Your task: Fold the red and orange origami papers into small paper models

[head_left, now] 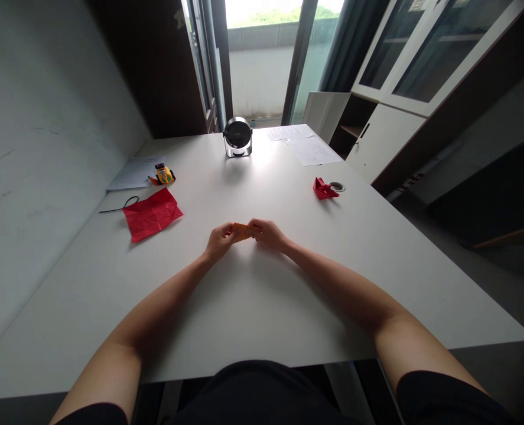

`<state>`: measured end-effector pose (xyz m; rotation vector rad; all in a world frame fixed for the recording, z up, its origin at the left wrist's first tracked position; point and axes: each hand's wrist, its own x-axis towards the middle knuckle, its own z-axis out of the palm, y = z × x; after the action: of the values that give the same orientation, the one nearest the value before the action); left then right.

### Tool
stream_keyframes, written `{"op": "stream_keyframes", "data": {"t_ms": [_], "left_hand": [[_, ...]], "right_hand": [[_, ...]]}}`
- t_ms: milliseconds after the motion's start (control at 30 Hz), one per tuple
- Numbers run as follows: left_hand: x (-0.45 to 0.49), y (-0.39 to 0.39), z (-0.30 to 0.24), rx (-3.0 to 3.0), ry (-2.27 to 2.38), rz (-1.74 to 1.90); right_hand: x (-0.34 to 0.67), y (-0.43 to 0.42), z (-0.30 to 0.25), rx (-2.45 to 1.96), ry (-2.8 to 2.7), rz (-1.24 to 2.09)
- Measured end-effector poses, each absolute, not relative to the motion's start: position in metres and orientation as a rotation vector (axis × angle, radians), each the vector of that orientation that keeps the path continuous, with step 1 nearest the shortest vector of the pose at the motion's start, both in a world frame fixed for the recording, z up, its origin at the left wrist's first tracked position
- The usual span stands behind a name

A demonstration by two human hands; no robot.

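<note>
A small piece of folded orange paper is held between my two hands, just above the middle of the white table. My left hand pinches its left end, thumb and fingers closed on it. My right hand grips the right end, its fingers covering that part. To the left lies a creased sheet of red paper, spread out on the table. On the right sits a folded red paper figure. How the orange paper is folded under my fingers is hidden.
A roll of tape lies beside the red figure. At the far edge stands a round black device on a metal stand. A yellow object, a black cord and white sheets lie around the white table.
</note>
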<state>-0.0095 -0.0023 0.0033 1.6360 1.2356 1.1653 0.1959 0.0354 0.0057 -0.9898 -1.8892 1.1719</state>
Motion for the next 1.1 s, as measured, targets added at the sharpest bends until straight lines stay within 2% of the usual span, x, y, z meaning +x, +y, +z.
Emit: {"op": "stream_keyframes", "data": {"t_ms": [200,533,1100], "left_hand": [[-0.009,-0.003,0.003,1.539,1.245,1.218],[-0.009,0.005,0.001,1.214,1.038,1.283],[-0.009,-0.002,0.004,1.591,1.241,1.118]], "right_hand": [[0.197,0.034,0.010,-0.948,-1.858,1.203],[0.195,0.040,-0.001,-0.820,-1.746,1.454],[0.194,0.037,0.004,-1.011,-1.887,1.045]]}}
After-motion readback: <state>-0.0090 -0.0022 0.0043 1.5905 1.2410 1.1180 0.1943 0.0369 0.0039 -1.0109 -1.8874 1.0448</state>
